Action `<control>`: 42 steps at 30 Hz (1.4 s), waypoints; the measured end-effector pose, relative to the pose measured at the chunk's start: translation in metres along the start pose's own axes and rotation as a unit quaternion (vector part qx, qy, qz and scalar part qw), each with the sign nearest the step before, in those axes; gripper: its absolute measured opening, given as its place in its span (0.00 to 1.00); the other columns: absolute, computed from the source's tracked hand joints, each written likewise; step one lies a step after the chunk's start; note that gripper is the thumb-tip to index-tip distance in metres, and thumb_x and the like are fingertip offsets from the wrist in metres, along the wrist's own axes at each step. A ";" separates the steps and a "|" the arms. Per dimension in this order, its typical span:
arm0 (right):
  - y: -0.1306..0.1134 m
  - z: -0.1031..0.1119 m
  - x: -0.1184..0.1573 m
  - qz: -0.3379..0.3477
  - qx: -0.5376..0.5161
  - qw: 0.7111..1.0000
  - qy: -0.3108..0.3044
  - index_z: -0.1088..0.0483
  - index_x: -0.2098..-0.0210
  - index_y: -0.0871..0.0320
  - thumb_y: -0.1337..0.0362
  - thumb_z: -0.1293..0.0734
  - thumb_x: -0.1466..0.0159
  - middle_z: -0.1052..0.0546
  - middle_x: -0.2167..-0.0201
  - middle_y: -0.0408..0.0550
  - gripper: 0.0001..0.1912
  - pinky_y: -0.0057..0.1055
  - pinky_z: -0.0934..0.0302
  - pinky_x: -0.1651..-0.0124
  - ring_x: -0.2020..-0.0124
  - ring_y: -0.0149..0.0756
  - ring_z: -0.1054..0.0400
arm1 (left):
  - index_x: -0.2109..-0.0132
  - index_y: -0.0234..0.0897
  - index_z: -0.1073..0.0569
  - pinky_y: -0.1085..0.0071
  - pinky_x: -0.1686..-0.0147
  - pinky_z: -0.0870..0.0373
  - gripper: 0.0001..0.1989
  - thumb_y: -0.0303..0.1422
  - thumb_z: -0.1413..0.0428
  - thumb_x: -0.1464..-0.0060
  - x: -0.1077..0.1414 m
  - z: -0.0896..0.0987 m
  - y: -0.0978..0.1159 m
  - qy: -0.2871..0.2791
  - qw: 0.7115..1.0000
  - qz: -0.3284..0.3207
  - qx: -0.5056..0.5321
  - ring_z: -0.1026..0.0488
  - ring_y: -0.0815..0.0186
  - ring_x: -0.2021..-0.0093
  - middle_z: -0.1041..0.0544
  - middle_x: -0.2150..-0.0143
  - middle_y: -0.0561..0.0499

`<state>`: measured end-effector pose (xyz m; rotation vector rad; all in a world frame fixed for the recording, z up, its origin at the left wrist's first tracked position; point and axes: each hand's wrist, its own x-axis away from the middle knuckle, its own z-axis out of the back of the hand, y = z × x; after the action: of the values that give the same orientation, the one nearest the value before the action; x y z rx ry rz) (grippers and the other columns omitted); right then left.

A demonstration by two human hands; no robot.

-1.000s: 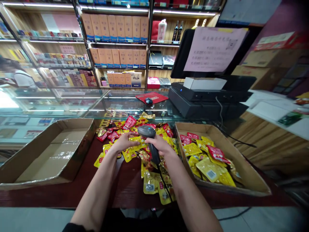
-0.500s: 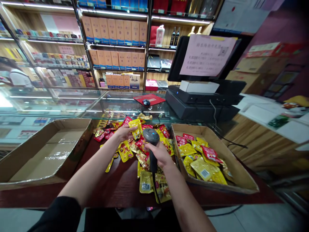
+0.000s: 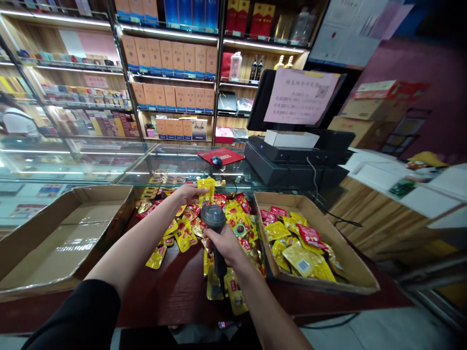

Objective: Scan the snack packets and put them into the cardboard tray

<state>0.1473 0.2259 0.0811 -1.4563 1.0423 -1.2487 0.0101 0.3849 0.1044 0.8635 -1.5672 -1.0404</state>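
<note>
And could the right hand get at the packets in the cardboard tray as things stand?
Probably not freely: the right hand is wrapped around the scanner. The way itself looks free, though, since the cardboard tray is open-topped and nearby, with the packets uncovered.

White strip lights glared from brown wood-backed shelves, streaking the clear glass surface; the right edge was dim and blurred.

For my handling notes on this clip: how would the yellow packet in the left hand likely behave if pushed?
The yellow packet is probably light, as the left hand holds it by one side. Its shiny surface suggests it may slide easily. It seems somewhat stiff, since it shows no clear sag.
</note>
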 end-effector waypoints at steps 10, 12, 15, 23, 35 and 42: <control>0.000 -0.004 -0.002 0.020 0.020 0.999 0.023 0.38 0.80 0.57 0.64 0.36 0.48 0.37 0.91 0.38 0.07 0.25 0.48 0.85 0.90 0.26 0.45 | 0.67 0.32 0.25 0.76 0.80 0.34 0.20 0.31 0.30 0.73 0.003 -0.004 0.009 0.000 1.000 -0.004 -0.017 0.27 0.68 0.76 0.22 0.71 0.47; 0.000 -0.004 -0.002 0.019 0.017 0.999 0.019 0.38 0.80 0.57 0.64 0.36 0.48 0.37 0.90 0.38 0.07 0.25 0.47 0.85 0.90 0.26 0.45 | 0.67 0.32 0.25 0.75 0.79 0.32 0.20 0.31 0.30 0.73 0.003 -0.004 0.009 0.001 1.000 -0.002 -0.011 0.27 0.68 0.76 0.22 0.71 0.47; 0.000 -0.003 -0.001 0.019 0.011 1.000 0.021 0.37 0.79 0.57 0.63 0.35 0.47 0.37 0.90 0.38 0.07 0.25 0.47 0.85 0.89 0.26 0.45 | 0.67 0.31 0.24 0.73 0.78 0.30 0.19 0.30 0.31 0.71 0.003 -0.005 0.008 -0.002 1.000 0.005 0.000 0.26 0.67 0.75 0.22 0.70 0.46; 0.002 -0.003 -0.001 0.017 0.000 1.000 0.020 0.37 0.79 0.57 0.62 0.35 0.47 0.37 0.90 0.38 0.07 0.25 0.47 0.85 0.89 0.26 0.45 | 0.66 0.31 0.24 0.74 0.79 0.30 0.17 0.30 0.32 0.68 0.006 -0.006 0.005 -0.005 1.000 0.010 -0.007 0.27 0.68 0.77 0.22 0.71 0.46; 0.000 -0.002 0.000 0.013 0.008 1.000 0.019 0.38 0.79 0.57 0.63 0.35 0.48 0.37 0.91 0.37 0.07 0.24 0.47 0.85 0.89 0.26 0.45 | 0.69 0.34 0.26 0.71 0.72 0.29 0.18 0.31 0.30 0.73 -0.004 0.001 -0.001 -0.008 1.000 0.006 -0.010 0.25 0.64 0.70 0.22 0.71 0.47; -0.001 -0.002 0.001 0.012 -0.018 0.999 0.030 0.36 0.79 0.58 0.64 0.35 0.49 0.35 0.89 0.38 0.06 0.25 0.48 0.84 0.88 0.26 0.44 | 0.71 0.36 0.26 0.72 0.71 0.29 0.15 0.33 0.32 0.69 -0.005 0.001 -0.002 -0.012 1.000 0.000 -0.024 0.26 0.66 0.73 0.22 0.72 0.49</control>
<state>0.1453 0.2254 0.0827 -1.4366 1.1241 -1.2680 0.0106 0.3887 0.1004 0.8209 -1.5552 -1.0879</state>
